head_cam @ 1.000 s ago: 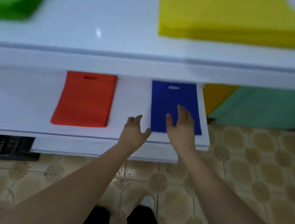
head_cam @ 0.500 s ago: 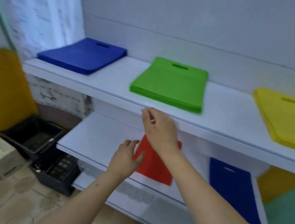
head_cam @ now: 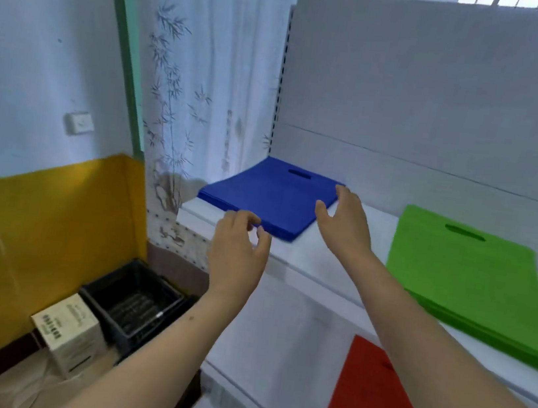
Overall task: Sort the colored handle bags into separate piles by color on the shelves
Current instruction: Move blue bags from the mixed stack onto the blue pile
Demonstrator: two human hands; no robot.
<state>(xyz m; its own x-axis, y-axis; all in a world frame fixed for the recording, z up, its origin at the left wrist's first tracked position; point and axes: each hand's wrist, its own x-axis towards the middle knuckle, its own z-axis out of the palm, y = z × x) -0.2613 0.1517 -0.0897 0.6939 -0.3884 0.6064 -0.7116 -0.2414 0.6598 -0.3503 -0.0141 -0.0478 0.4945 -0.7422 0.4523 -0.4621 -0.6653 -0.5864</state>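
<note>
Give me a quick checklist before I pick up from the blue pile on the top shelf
1. Both hands free: ok, left hand and right hand hold nothing.
2. Hands at the stack of blue fabric handle bags: ok, either side of its near corner.
3. Grip made: not ok, fingers not yet around it.
4. Stack of green fabric handle bags clear of the reach: ok.
5. How many bags will lift: cannot tell.

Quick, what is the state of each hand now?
Left hand: open, fingers loosely curled, holding nothing, at the blue bag pile.
Right hand: open, holding nothing, beside the pile.
</note>
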